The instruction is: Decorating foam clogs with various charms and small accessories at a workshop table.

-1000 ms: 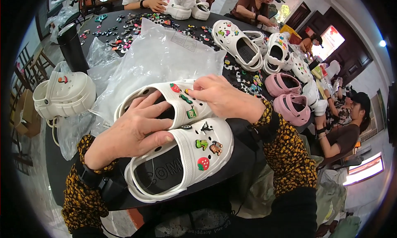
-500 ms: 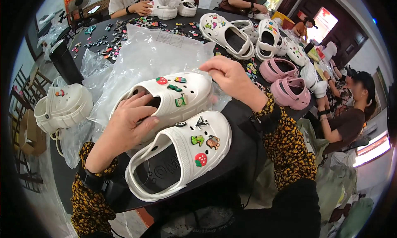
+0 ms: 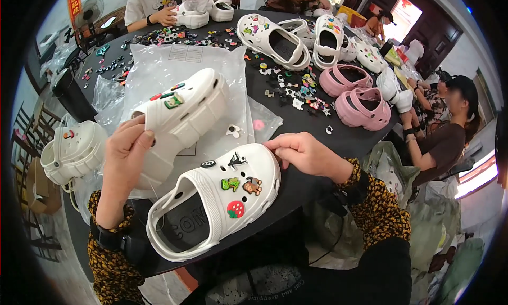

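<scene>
My left hand (image 3: 124,157) grips a white clog (image 3: 196,106) by its opening and heel side. That clog is tilted, toe raised, showing its thick side and several charms on top. A second white clog (image 3: 259,170) rests on the black table below it, toe to the upper right. It bears a strawberry charm (image 3: 236,209), a monkey charm (image 3: 252,186), a green dinosaur charm (image 3: 230,184) and others. My right hand (image 3: 307,154) is closed at this clog's toe, its fingers curled against the edge; the fingertips are partly hidden.
A clear plastic bag (image 3: 211,56) lies behind the raised clog. Loose charms (image 3: 301,90) are scattered over the black table (image 3: 312,130). Pink clogs (image 3: 365,108) and more white clogs (image 3: 275,43) stand to the right and back. Another white clog (image 3: 74,151) sits left. Co-workers sit around the table.
My left hand has lifted and tilted the upper clog off the table, toe up. My right hand has moved down from that clog's toe to the toe of the lower one.
</scene>
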{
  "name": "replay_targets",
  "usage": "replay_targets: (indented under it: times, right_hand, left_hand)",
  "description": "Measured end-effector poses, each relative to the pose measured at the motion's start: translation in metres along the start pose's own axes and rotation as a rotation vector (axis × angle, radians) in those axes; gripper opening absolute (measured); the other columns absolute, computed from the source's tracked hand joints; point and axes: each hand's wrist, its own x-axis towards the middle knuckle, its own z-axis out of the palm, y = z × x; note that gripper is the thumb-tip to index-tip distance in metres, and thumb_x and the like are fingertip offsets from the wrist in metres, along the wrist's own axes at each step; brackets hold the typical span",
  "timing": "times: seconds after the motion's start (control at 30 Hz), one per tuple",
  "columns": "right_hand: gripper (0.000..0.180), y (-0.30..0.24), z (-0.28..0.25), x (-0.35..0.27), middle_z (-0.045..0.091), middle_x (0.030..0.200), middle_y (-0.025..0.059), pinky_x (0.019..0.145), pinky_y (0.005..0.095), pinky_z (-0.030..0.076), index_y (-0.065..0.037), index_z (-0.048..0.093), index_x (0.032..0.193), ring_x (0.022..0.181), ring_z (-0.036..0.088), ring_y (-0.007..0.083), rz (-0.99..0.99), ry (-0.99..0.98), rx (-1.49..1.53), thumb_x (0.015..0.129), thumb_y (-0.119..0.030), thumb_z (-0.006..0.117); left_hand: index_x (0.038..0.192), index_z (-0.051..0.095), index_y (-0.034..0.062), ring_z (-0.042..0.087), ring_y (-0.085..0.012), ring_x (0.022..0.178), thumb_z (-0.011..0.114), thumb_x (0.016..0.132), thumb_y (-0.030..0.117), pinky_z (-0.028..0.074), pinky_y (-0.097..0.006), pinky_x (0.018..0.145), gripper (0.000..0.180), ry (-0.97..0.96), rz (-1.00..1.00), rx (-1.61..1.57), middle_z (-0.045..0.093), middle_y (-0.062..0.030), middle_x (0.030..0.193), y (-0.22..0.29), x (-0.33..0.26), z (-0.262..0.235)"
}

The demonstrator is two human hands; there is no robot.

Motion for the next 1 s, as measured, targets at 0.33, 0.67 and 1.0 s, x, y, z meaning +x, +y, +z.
replay_targets:
  times: [0.33, 0.67, 1.0]
  right_hand:
    - [0.022, 0.005, -0.009, 0.068, 0.070, 0.092, 0.0116, 0.075, 0.0286, 0.051, 0.000, 0.069, 0.103, 0.082, 0.065, 0.0162, -0.227, 0.058, -0.226, 0.084, -0.005, 0.059]
    - [0.029, 0.020, 0.001, 0.099, 0.061, 0.101, 0.0137, 0.085, 0.0378, 0.046, -0.003, 0.066, 0.104, 0.097, 0.058, 0.0306, -0.532, -0.169, -0.741, 0.077, -0.010, 0.068]
    - [0.030, 0.015, 0.006, 0.096, 0.061, 0.090, 0.0157, 0.076, 0.0398, 0.049, -0.003, 0.064, 0.106, 0.084, 0.061, 0.0319, -0.408, -0.065, -0.554, 0.079, -0.015, 0.067]
  left_hand:
    - [0.096, 0.068, -0.0033, 0.060, -0.0259, 0.099, 0.059, 0.085, 0.007, 0.044, -0.035, 0.087, 0.017, -0.168, 0.033, 0.105, 0.067, -0.0142, 0.113, 0.015, 0.001, 0.000]
    - [0.086, 0.066, -0.0036, 0.060, -0.0281, 0.089, 0.063, 0.081, 0.005, 0.046, -0.037, 0.080, 0.011, -0.128, 0.094, 0.167, 0.069, -0.0131, 0.104, 0.011, -0.004, 0.005]
    - [0.090, 0.067, -0.0054, 0.061, -0.0201, 0.083, 0.062, 0.085, 0.007, 0.047, -0.032, 0.076, 0.014, -0.055, 0.011, 0.057, 0.069, -0.0113, 0.089, 0.006, -0.003, 0.004]
